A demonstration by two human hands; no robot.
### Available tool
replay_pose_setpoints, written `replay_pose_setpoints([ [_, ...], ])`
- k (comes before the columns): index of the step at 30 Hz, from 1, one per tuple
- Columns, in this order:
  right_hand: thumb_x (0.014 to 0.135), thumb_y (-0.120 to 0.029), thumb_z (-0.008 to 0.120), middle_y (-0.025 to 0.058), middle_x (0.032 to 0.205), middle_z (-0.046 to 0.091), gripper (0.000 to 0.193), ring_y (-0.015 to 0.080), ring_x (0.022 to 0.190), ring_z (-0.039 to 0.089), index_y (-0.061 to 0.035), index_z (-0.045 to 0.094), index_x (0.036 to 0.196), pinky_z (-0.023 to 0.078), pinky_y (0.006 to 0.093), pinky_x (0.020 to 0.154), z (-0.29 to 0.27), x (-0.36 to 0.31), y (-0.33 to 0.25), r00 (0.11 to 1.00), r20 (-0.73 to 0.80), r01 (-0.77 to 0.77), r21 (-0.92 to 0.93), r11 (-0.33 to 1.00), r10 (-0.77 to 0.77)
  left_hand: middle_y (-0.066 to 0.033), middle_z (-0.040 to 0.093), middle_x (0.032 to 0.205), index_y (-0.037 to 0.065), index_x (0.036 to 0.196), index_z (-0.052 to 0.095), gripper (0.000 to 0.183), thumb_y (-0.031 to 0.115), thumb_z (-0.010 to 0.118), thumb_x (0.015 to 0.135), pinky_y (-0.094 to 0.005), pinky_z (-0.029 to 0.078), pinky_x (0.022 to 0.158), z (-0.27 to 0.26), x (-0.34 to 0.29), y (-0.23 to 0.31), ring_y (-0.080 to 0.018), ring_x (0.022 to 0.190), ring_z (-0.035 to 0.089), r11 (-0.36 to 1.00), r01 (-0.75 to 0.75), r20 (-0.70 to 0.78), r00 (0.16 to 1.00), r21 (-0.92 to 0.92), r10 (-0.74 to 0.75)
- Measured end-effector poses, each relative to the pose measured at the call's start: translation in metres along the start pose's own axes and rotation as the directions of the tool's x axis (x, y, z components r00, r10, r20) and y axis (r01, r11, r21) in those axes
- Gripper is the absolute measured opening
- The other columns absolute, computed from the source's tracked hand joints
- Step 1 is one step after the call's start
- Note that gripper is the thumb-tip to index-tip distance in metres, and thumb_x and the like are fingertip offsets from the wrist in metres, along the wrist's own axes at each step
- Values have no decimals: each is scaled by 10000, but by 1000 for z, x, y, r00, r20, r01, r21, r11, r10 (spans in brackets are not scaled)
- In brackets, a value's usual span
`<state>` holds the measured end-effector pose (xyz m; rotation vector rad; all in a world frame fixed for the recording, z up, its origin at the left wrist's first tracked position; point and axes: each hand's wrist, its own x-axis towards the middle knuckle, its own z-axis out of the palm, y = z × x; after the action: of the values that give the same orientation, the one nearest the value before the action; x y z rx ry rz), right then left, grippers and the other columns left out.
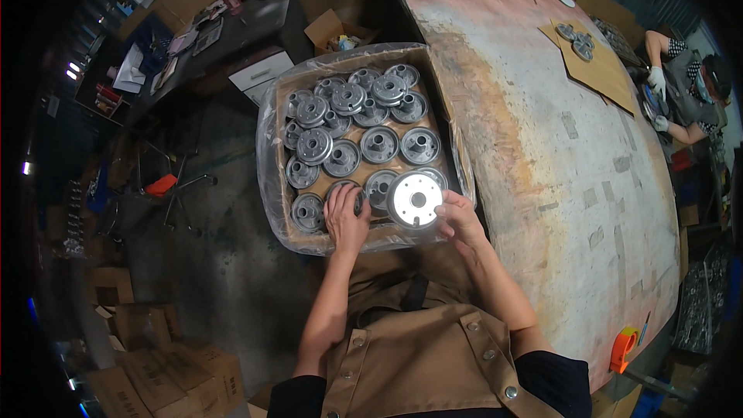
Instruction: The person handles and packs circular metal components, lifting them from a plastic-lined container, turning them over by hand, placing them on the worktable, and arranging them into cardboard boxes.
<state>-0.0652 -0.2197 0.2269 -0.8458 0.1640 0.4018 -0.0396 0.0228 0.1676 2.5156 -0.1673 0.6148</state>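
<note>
The big worn table [557, 155] fills three o'clock. At its nine o'clock sits a plastic-lined cardboard box [272, 178] — grey metal wheels [379, 144] lie flat in rows, so they fit. The right hand [458, 219] pinches a shiny disc [416, 200] by its rim; the left hand [346, 220] curls over another wheel [346, 188].

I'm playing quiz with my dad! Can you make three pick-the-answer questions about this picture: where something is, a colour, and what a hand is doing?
1. Where are the grey metal discs stacked?
A. on the floor
B. in a plastic-lined cardboard box
C. on a chair

2. What colour is the tape dispenser at the table edge?
A. orange
B. green
C. white

3. What is the right hand doing?
A. resting empty
B. holding a shiny metal disc
C. holding a box

Answers: 1 B, discs fill the box. 2 A, it is bright orange. 3 B, fingers grip the disc's rim.
</note>
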Motion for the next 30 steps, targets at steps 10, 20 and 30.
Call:
replay_pose_setpoints([
  [10, 777, -103, 703, -23, 657, 579, 156, 60, 416, 426, -79, 598, 890, 323, 200, 418, 1, 0, 3, 1000, 1, 19, -11, 1000, -19, -93, 621, 1133, 59, 1013, 645, 248, 188, 675, 804, -427, 357, 993, 2, -2, -4, -308, 1171, 508, 1000, 0, -8, 1000, -5, 0],
  [20, 685, -80, 712, 93, 730, 588, 257, 234, 528, 576, -63, 527, 862, 472, 351, 478, 12, -11, -2, 515, 789, 638, -614, -464, -335, -127, 214, 1560, 24, 1505, 184, 888, 669, -13, 927, -357, 31, 1176, -26, 10, 44, -251, 1457, 126, 120, 463, 470, 882, -878, 39],
  [30, 713, -113, 758, 78, 776, 640, 331, 185, 591, 619, -21, 560, 962, 489, 322, 508, 24, -20, -7, 652, 711, 632, -701, -331, -263, -158, 260, 1530, 30, 1485, 249, 823, 632, 44, 962, -413, 84, 1173, -49, 19, 72, -276, 1446, 171, 526, 318, 476, 858, -789, 195],
])
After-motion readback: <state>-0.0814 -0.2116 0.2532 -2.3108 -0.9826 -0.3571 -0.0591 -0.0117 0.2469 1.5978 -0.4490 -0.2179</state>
